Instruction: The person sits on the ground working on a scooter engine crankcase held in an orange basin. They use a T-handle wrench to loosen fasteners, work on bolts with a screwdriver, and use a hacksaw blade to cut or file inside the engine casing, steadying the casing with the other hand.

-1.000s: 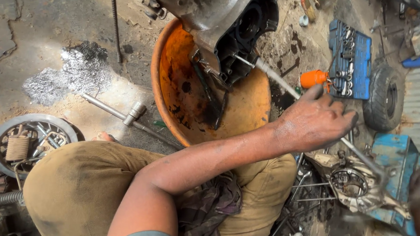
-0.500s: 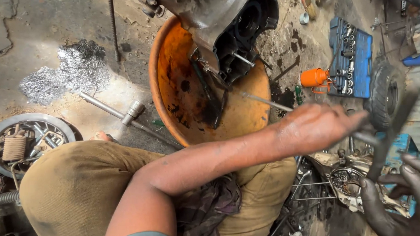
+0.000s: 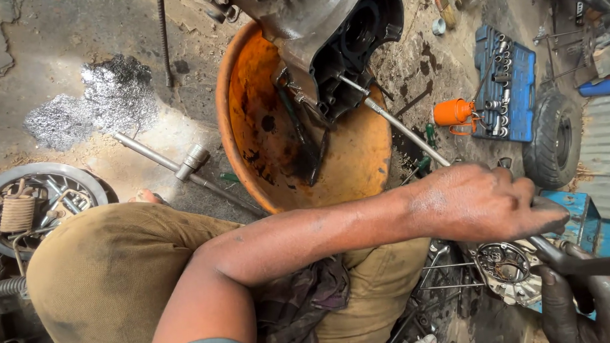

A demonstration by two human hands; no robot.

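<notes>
The left hand (image 3: 485,199), reaching across the body, is closed around a long metal rod (image 3: 398,126) that runs up into the dark engine casing (image 3: 334,42) over the orange basin (image 3: 359,169). At the lower right, an oily right hand (image 3: 590,303) grips a dark flat tool (image 3: 585,263) beside a round metal part (image 3: 503,262).

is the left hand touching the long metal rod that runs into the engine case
Touching. In the head view the left hand lies closed over the near end of the metal rod, which runs straight from the engine case under the fingers.
</notes>
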